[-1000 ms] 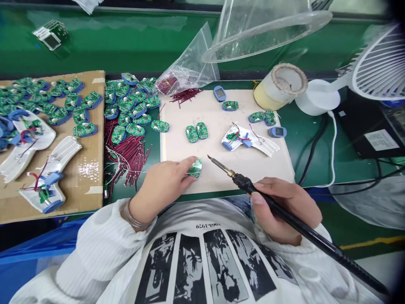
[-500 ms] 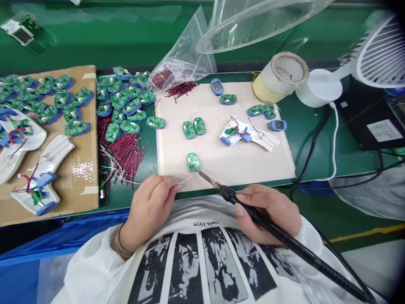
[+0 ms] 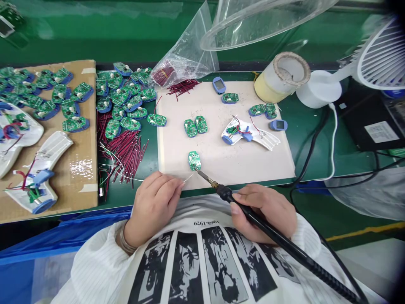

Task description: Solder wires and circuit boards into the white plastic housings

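Note:
A small green circuit board [image 3: 194, 160] lies near the front edge of the pale work sheet [image 3: 171, 156]. My right hand [image 3: 265, 213] is closed around the black handle of a soldering iron [image 3: 226, 193], whose tip meets the board's lower edge. Pinched in the fingers of my left hand [image 3: 155, 207] is a thin solder wire [image 3: 189, 178]. Its free end points up toward the iron's tip; whether they touch I cannot tell. The wire's other part trails left toward a loose coil [image 3: 115, 162].
Several blue-backed circuit boards [image 3: 120, 97] and red wires [image 3: 128, 158] lie left of the sheet. A white handle shell [image 3: 265, 139] with wired parts rests on its right half. Behind stand a round pot [image 3: 272, 86] and a white fan [image 3: 319, 88]. Cardboard [image 3: 85, 160] lies at left.
My left hand has shifted slightly right and up, bringing the solder wire's end closer to the board's lower edge. The iron stays at the board, my right hand slightly further left.

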Demonstrator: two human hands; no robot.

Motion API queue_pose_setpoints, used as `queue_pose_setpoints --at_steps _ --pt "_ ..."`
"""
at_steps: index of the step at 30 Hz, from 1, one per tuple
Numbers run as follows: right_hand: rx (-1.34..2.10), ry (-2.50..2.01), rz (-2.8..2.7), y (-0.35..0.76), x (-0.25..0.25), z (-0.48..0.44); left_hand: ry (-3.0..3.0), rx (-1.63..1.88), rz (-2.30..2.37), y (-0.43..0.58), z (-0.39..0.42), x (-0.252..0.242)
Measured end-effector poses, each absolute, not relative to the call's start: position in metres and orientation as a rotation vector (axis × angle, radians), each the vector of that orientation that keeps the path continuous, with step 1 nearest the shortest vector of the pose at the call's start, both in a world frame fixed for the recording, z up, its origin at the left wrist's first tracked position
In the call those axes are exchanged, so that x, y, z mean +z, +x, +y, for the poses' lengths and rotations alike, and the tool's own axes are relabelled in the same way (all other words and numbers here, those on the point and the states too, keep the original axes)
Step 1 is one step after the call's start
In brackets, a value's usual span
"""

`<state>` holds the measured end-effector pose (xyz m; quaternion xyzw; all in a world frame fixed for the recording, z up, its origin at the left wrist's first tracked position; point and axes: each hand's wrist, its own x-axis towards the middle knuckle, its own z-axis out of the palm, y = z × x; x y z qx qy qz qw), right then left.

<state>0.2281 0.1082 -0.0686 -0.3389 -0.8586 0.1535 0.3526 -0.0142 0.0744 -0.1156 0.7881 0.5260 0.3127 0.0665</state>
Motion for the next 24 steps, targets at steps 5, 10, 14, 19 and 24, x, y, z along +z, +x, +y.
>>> queue_pose_setpoints --at_steps 5,10,14,19,24 --pt "0.404 -0.883 -2.215 0.2275 -0.0693 0.1083 2.378 0.938 1.594 -0.0134 0.0752 -0.1158" --pt "0.408 -0.87 -2.221 0.2269 -0.0691 0.1087 2.381 0.937 1.594 -0.0137 0.0755 -0.1161" --pt "0.411 -0.852 -2.225 0.2275 -0.0683 0.1099 2.379 0.94 1.6 -0.0141 0.0747 -0.115" --pt "0.4 -0.87 -2.216 0.2299 -0.0673 0.1085 2.373 0.972 1.587 -0.0137 0.0748 -0.1137" --pt "0.375 -0.873 -2.227 0.2302 -0.0683 0.1061 2.379 0.971 1.578 -0.012 0.0768 -0.1138"
